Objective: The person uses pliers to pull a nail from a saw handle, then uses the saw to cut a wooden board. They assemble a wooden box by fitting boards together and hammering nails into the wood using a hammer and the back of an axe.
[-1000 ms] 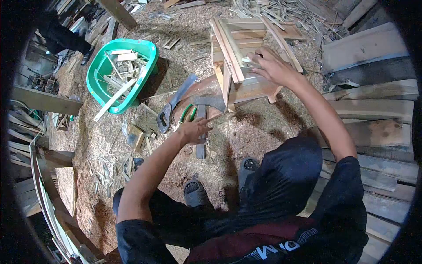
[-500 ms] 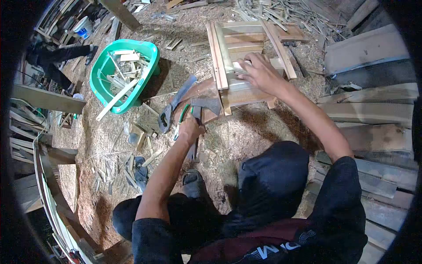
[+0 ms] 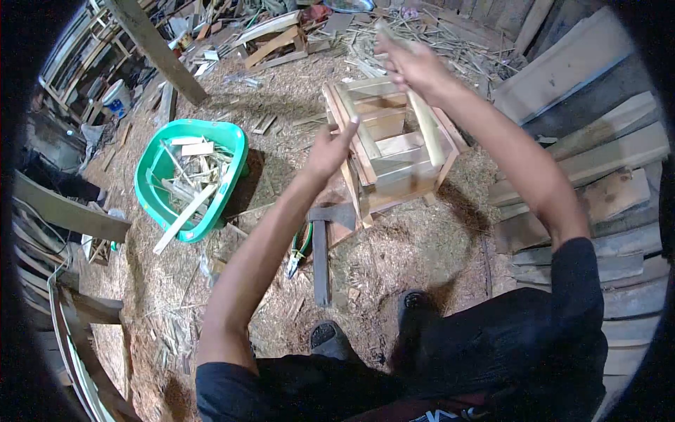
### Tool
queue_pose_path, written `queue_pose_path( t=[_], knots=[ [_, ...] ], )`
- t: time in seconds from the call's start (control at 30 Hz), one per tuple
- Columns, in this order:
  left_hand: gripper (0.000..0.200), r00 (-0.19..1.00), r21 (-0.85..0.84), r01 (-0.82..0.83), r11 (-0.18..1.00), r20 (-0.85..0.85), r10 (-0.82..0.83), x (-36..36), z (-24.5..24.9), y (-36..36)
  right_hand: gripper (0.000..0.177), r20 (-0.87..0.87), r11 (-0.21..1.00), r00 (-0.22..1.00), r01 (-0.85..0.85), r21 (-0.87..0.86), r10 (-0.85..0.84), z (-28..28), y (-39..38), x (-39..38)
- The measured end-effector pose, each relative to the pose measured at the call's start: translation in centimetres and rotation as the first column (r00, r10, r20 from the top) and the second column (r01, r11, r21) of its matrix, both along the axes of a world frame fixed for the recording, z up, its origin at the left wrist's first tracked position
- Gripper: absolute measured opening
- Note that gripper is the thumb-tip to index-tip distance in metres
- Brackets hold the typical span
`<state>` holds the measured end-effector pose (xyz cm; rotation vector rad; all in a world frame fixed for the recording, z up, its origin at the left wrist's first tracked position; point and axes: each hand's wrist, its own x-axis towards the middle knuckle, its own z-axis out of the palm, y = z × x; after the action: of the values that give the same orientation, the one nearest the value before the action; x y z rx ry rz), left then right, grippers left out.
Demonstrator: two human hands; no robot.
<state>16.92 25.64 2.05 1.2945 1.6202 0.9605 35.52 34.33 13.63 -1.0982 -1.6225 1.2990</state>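
Observation:
A small wooden box frame [image 3: 397, 186] stands on the ground in front of me, with pale strips along its upper sides. My left hand [image 3: 329, 151] is at its left side, thumb spread from the fingers and nothing visible in it. Above the far right of the frame, my right hand [image 3: 420, 69] is raised, its fingers around a short pale wooden strip [image 3: 387, 32] that is partly hidden and slightly blurred. A hatchet [image 3: 320, 253] lies in front of the frame, head toward it. Green-handled pliers [image 3: 300, 247] rest beside the hatchet.
A green tub [image 3: 240, 151] of wood scraps stands to the left, one long strip over its rim. Planks [image 3: 583, 165] line the right side. A post [image 3: 158, 53] rises at the back left. Offcuts and thin sticks [image 3: 457, 46] litter the far ground.
My left hand has left the tools and moved up to the frame's left side. My right hand has lifted out of the frame with the strip. My view has shifted.

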Motion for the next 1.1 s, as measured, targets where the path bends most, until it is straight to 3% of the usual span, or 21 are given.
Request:
queue_pose_path(
  t=[0.07,0.1,0.13,0.17,0.23,0.3,0.37,0.47,0.5,0.6,0.73,0.77,0.87,0.9,1.0,1.03,1.1],
  knots=[
    [0.072,0.982,-0.141,0.001,0.990,0.189,0.026,1.7,0.0,0.1,0.055,-0.025,0.996,0.996,0.079,-0.052,-0.080,-3.9,3.1,-2.2],
    [0.068,0.955,-0.118,-0.067,0.991,0.279,0.098,2.5,-0.5,0.2,0.056,-0.042,0.991,0.992,0.113,-0.073,-0.117,-6.1,4.6,-3.3],
    [0.059,0.899,-0.007,-0.101,0.995,0.428,0.094,3.1,-1.0,-0.2,0.053,-0.128,0.974,0.982,0.112,-0.198,-0.139,-7.5,4.3,-4.1],
    [0.053,0.871,-0.040,-0.073,0.997,0.484,0.083,3.1,-1.4,-0.1,0.049,0.023,0.983,0.993,0.118,-0.140,-0.116,-9.1,5.3,-4.3],
    [0.046,0.832,-0.058,-0.024,0.998,0.553,0.052,3.0,-2.2,0.0,0.044,-0.134,0.975,0.988,0.044,-0.217,-0.075,-14.3,7.7,-5.0],
    [0.041,0.808,-0.031,0.009,0.999,0.589,0.011,3.0,-3.2,-0.1,0.041,0.061,1.000,0.998,0.027,-0.007,-0.026,-18.1,9.6,-4.0],
    [0.039,0.834,0.023,0.000,1.000,0.552,-0.013,3.6,-2.9,-1.1,0.037,0.281,0.992,0.954,0.076,0.099,-0.101,-17.1,7.4,-3.1],
    [0.036,0.827,-0.025,0.023,0.999,0.562,-0.005,4.1,-1.8,-2.2,0.040,0.099,0.987,0.995,0.013,-0.160,0.002,-11.7,1.2,-1.2],
    [0.035,0.807,-0.013,0.013,1.000,0.590,-0.003,4.7,-2.0,-2.5,0.038,0.005,0.971,0.999,0.040,-0.235,-0.040,-11.3,0.4,-1.1],
    [0.033,0.785,-0.001,0.019,1.000,0.619,-0.014,5.5,-2.0,-3.2,0.031,0.198,0.992,0.975,-0.087,-0.093,0.104,-10.3,-1.2,-0.4],
    [0.033,0.801,-0.007,0.038,0.999,0.598,-0.026,5.6,-1.9,-3.5,0.026,0.196,0.989,0.980,0.000,-0.146,0.029,-11.7,-0.2,-0.3],
    [0.033,0.804,-0.016,0.047,0.999,0.594,-0.028,5.6,-1.7,-3.7,0.027,0.113,0.996,0.993,0.023,-0.089,-0.013,-12.2,-0.3,-0.3],
    [0.033,0.862,-0.003,0.019,1.000,0.507,-0.015,5.6,-1.8,-3.8,0.027,0.131,0.994,0.991,0.014,-0.106,0.000,-9.6,-1.6,0.0],
    [0.034,0.881,0.058,0.015,0.998,0.471,-0.040,5.7,-2.5,-3.5,0.028,0.079,0.988,0.997,-0.014,-0.151,0.027,-11.1,-0.4,0.2],
    [0.034,0.850,0.050,0.028,0.998,0.524,-0.050,5.6,-3.3,-3.2,0.030,0.150,0.996,0.989,0.023,-0.089,-0.009,-11.5,-0.4,-0.2],
    [0.033,0.853,0.046,0.031,0.998,0.519,-0.050,5.7,-3.3,-3.4,0.033,-0.028,0.995,1.000,-0.005,-0.102,0.002,-12.4,-0.3,-0.6],
    [0.033,0.861,0.048,0.032,0.998,0.507,-0.052,5.7,-2.9,-3.5,0.033,0.028,0.998,0.999,0.021,-0.065,-0.019,-13.0,-0.5,-0.9]
  ],
)
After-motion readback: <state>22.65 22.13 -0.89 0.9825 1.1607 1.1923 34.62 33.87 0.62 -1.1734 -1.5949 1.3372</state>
